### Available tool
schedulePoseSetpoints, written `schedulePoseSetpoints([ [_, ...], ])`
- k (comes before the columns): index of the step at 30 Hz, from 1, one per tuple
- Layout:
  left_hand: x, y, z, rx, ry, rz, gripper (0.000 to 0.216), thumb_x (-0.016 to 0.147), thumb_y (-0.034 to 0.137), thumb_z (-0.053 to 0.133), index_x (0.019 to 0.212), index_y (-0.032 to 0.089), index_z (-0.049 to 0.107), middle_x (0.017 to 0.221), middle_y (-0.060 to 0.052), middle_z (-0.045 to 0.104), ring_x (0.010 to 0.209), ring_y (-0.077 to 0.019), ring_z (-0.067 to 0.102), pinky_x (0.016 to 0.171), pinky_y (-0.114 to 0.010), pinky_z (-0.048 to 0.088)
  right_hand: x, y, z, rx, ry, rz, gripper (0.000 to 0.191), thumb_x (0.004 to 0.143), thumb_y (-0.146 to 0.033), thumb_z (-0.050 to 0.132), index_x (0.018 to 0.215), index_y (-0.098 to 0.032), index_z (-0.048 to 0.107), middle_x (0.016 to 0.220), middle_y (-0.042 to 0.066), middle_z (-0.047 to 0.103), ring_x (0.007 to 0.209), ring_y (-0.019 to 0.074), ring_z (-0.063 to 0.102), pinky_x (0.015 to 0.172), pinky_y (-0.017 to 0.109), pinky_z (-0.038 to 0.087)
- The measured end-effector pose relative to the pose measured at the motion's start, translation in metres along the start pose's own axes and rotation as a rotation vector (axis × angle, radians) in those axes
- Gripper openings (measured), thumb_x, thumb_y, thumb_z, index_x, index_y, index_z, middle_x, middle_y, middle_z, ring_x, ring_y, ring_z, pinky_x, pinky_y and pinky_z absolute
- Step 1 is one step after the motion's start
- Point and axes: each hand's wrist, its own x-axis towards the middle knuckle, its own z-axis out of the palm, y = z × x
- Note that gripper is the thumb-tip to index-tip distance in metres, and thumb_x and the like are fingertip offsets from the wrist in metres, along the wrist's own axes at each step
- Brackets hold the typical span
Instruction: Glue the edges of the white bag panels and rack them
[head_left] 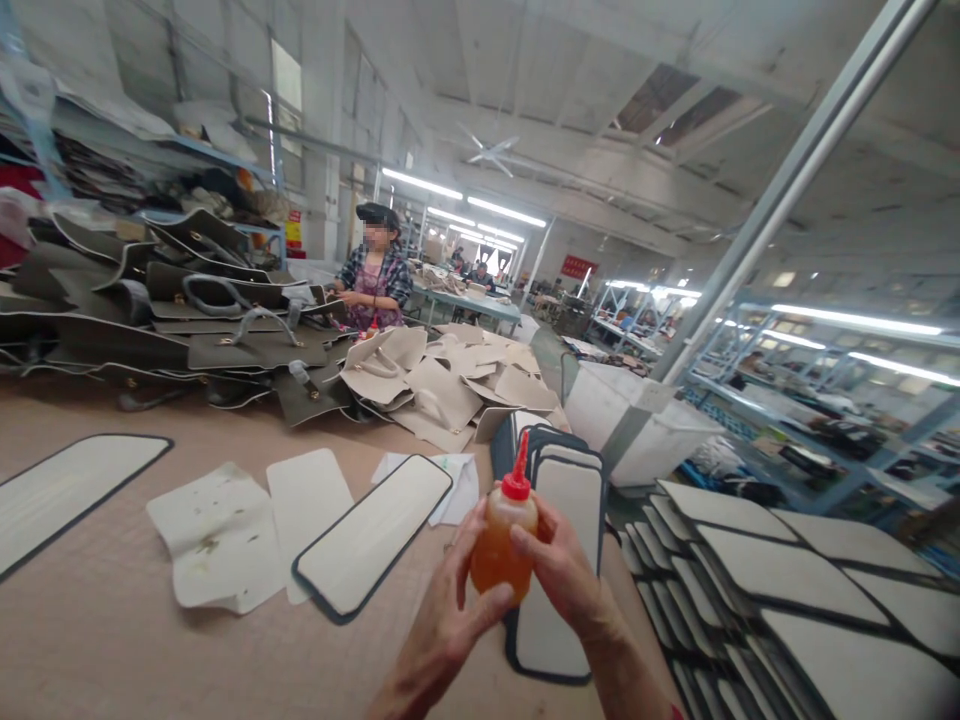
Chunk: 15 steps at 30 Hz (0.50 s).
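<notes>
A squeeze bottle point(501, 548) of amber liquid, with a red nozzle cap, stands upright between my two hands. My left hand point(454, 610) wraps its left side, thumb across the lower front. From the right, my right hand point(562, 565) grips it with the thumb near the shoulder. Behind and below the bottle lie rounded cream panels with dark edges point(570, 500), partly hidden by my hands. Another such panel point(375, 540) lies flat to the left, beside a plain cream sheet point(307, 510) and a stained, creased sheet point(217, 540).
Dark bag pieces with handles point(225, 330) are heaped at the back left, beside a pile of beige pieces point(442, 380). A co-worker point(375, 270) stands behind them. Stacked panels point(787, 570) fill the right side, near a slanted metal post point(750, 250) and a white bin point(630, 415).
</notes>
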Motion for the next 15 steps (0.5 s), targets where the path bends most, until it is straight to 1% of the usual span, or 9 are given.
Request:
schedulePoseSetpoints([
  [2, 0.004, 0.011, -0.009, -0.206, 0.054, -0.026, 0.098, 0.071, 0.054, 0.069, 0.148, 0.024, 0.016, 0.148, -0.021, 0.032, 0.127, -0.037, 0.044, 0.105, -0.052, 0.036, -0.006, -0.005, -0.008, 0.018, 0.012, -0.002, 0.056, 0.071, -0.042, 0.073, 0.119, -0.018, 0.059, 0.121, 0.011, 0.063, 0.113, 0.0298, 0.057, 0.099, 0.045, 0.041],
  [4, 0.01, 0.019, -0.017, -0.266, 0.176, -0.042, 0.103, 0.07, 0.05, 0.072, 0.148, 0.033, 0.007, 0.152, -0.018, 0.025, 0.118, -0.0355, 0.054, 0.096, -0.05, 0.045, -0.011, -0.011, -0.012, 0.05, 0.058, -0.018, 0.059, 0.069, -0.046, 0.074, 0.119, -0.019, 0.06, 0.124, 0.012, 0.061, 0.117, 0.0319, 0.054, 0.101, 0.046, 0.039],
  [6, 0.015, 0.02, -0.019, -0.204, 0.272, -0.064, 0.1, 0.068, 0.047, 0.075, 0.147, 0.032, 0.015, 0.153, -0.016, 0.022, 0.12, -0.0338, 0.052, 0.097, -0.046, 0.044, -0.015, -0.015, -0.013, 0.079, 0.085, -0.035, 0.063, 0.065, -0.047, 0.076, 0.12, -0.019, 0.06, 0.127, 0.013, 0.059, 0.12, 0.033, 0.051, 0.102, 0.046, 0.038],
  [7, 0.017, 0.018, -0.017, -0.193, 0.281, -0.102, 0.094, 0.069, 0.05, 0.074, 0.145, 0.029, 0.023, 0.152, -0.015, 0.025, 0.124, -0.0331, 0.049, 0.099, -0.045, 0.043, -0.016, -0.016, -0.012, 0.089, 0.078, -0.047, 0.065, 0.065, -0.047, 0.077, 0.121, -0.019, 0.06, 0.129, 0.013, 0.058, 0.12, 0.0331, 0.051, 0.102, 0.046, 0.039],
  [8, 0.018, 0.015, -0.012, -0.223, 0.254, -0.165, 0.088, 0.07, 0.054, 0.071, 0.143, 0.025, 0.031, 0.15, -0.015, 0.03, 0.126, -0.0326, 0.046, 0.1, -0.044, 0.041, -0.017, -0.016, -0.01, 0.093, 0.061, -0.064, 0.067, 0.065, -0.048, 0.076, 0.123, -0.019, 0.059, 0.13, 0.013, 0.057, 0.12, 0.0328, 0.051, 0.101, 0.045, 0.04],
  [10, 0.016, 0.007, 0.0, -0.406, 0.117, -0.348, 0.077, 0.075, 0.064, 0.059, 0.135, 0.019, 0.044, 0.141, -0.017, 0.044, 0.121, -0.0325, 0.05, 0.094, -0.044, 0.046, -0.017, -0.015, -0.006, 0.073, 0.027, -0.105, 0.071, 0.068, -0.051, 0.073, 0.13, -0.021, 0.053, 0.131, 0.012, 0.056, 0.117, 0.0313, 0.054, 0.098, 0.042, 0.043],
  [12, 0.014, 0.002, 0.013, -0.638, -0.005, -0.501, 0.068, 0.081, 0.066, 0.047, 0.125, 0.015, 0.054, 0.125, -0.018, 0.059, 0.104, -0.03, 0.062, 0.081, -0.041, 0.053, -0.017, -0.013, -0.003, 0.001, 0.016, -0.136, 0.076, 0.071, -0.053, 0.07, 0.136, -0.023, 0.045, 0.133, 0.012, 0.054, 0.118, 0.0302, 0.053, 0.096, 0.04, 0.045],
  [13, 0.012, 0.001, 0.018, -0.723, -0.02, -0.542, 0.063, 0.084, 0.064, 0.044, 0.119, 0.013, 0.059, 0.114, -0.017, 0.065, 0.093, -0.027, 0.066, 0.074, -0.038, 0.055, -0.017, -0.013, -0.003, -0.054, 0.019, -0.14, 0.078, 0.072, -0.054, 0.069, 0.139, -0.023, 0.041, 0.136, 0.012, 0.052, 0.122, 0.0299, 0.05, 0.098, 0.04, 0.044],
  [15, 0.011, 0.003, 0.022, -0.814, 0.052, -0.568, 0.052, 0.088, 0.056, 0.044, 0.107, 0.012, 0.064, 0.095, -0.012, 0.071, 0.073, -0.0196, 0.068, 0.063, -0.031, 0.055, -0.018, -0.014, -0.004, -0.177, 0.028, -0.143, 0.086, 0.072, -0.057, 0.068, 0.143, -0.023, 0.033, 0.145, 0.011, 0.041, 0.132, 0.0293, 0.038, 0.106, 0.041, 0.036],
])
